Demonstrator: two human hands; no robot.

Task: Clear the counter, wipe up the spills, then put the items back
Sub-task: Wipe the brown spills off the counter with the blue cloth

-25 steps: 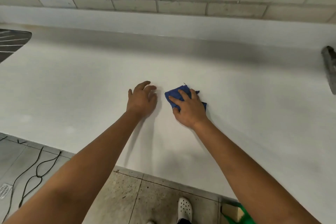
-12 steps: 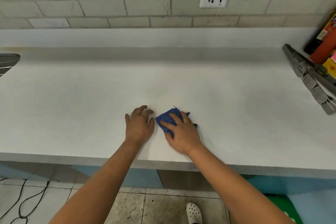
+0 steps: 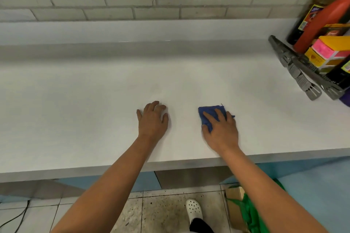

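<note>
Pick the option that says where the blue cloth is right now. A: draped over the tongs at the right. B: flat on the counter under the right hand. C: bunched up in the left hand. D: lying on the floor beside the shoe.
B: the blue cloth lies on the white counter with the right hand pressing down on it, fingers spread, while the left hand rests bare on the counter beside it.

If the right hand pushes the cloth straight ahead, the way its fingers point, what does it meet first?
Probably nothing soon. The right hand presses the blue cloth, fingers pointing toward the back wall. Only bare counter lies ahead, then the backsplash ledge. The tongs lie off to the right.
</note>
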